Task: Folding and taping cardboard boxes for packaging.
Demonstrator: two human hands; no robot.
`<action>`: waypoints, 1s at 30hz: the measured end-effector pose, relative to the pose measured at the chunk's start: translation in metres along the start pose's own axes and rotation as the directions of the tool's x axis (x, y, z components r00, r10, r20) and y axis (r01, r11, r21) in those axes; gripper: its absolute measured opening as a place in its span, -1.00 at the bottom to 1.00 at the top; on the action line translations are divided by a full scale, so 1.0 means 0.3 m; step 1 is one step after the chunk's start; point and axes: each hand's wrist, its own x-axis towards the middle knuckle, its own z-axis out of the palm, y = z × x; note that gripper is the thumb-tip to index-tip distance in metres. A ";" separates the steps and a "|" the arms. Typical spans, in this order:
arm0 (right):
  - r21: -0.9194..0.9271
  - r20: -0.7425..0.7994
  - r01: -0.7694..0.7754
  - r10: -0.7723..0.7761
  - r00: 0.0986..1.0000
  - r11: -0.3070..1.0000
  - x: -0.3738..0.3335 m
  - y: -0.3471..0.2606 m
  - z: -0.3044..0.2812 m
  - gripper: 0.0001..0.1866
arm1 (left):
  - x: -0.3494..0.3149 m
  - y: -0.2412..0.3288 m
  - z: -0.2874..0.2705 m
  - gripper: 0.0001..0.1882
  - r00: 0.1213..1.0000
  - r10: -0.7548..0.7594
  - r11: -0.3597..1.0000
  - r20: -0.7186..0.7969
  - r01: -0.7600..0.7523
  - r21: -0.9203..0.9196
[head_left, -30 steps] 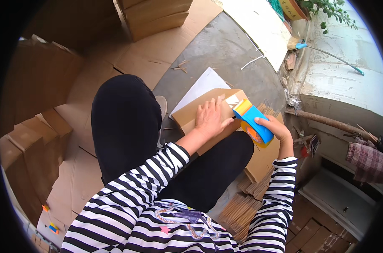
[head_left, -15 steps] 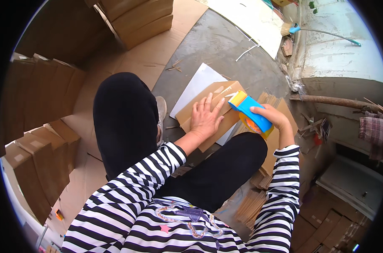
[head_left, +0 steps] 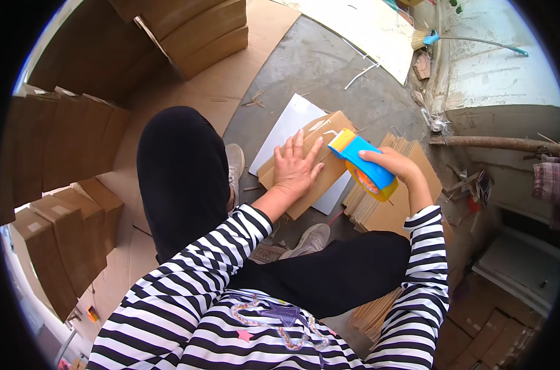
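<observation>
A small brown cardboard box [head_left: 303, 200] lies tilted between my knees, on top of a white sheet [head_left: 285, 124] on the floor. My left hand [head_left: 295, 168] rests flat on the box with its fingers spread. In my right hand [head_left: 398, 165] is a blue tape dispenser [head_left: 361, 152] with a yellow front edge and a roll of tape inside. The dispenser's front edge is at the box's right end, by a glossy strip on the cardboard. Whether the two touch I cannot tell.
Flat cardboard pieces [head_left: 388, 213] are stacked right of the box, and more [head_left: 372, 314] lie below my right knee. Rows of brown boxes [head_left: 64, 228] stand at left, with taller stacks [head_left: 209, 37] behind. A broom [head_left: 431, 40] and a wooden pole [head_left: 483, 143] are at right.
The dispenser has shifted slightly left together with my right hand. My left hand and the box have moved a little left. My right knee has swung out to the right, uncovering a shoe.
</observation>
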 end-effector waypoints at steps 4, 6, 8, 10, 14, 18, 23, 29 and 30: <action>0.049 0.081 0.013 -0.017 0.997 0.999 0.001 0.015 0.007 -0.48 | 0.001 -0.005 0.011 -0.40 0.999 -0.021 0.999 0.025 0.020 0.035; 0.042 0.052 0.045 -0.047 0.998 0.998 -0.014 0.027 0.007 -0.51 | 0.002 -0.001 0.021 -0.40 1.000 -0.016 0.999 0.005 0.015 0.046; 0.048 0.044 0.031 -0.033 0.998 0.998 -0.046 0.056 -0.009 -0.46 | 0.001 0.000 0.024 -0.39 1.000 -0.012 0.998 -0.012 0.013 0.058; 0.067 0.002 0.045 -0.046 0.999 0.997 -0.084 0.095 -0.006 -0.48 | -0.003 0.000 0.022 -0.41 0.999 -0.036 0.998 0.003 0.036 0.051; 0.128 -0.057 0.078 -0.071 0.996 0.989 -0.134 0.218 0.008 -0.48 | -0.003 0.001 0.011 -0.41 1.000 -0.028 0.998 -0.001 0.028 0.051; 0.209 -0.016 0.054 -0.052 0.999 0.976 -0.081 0.284 0.035 -0.45 | 0.001 0.015 0.023 -0.42 1.000 0.005 0.999 0.012 -0.006 0.044; 0.241 -0.038 0.051 -0.043 0.998 0.969 -0.056 0.304 0.038 -0.48 | 0.011 0.021 0.025 -0.43 0.998 -0.002 1.000 0.067 0.003 -0.003; 0.298 -0.032 0.104 -0.099 0.995 0.949 -0.044 0.336 0.044 -0.50 | 0.108 0.070 0.037 -0.39 0.872 0.479 0.873 0.094 -0.485 0.048; 0.335 0.007 0.115 -0.124 0.992 0.935 -0.037 0.343 0.045 -0.50 | 0.106 0.071 0.039 -0.39 0.867 0.487 0.868 0.102 -0.494 0.048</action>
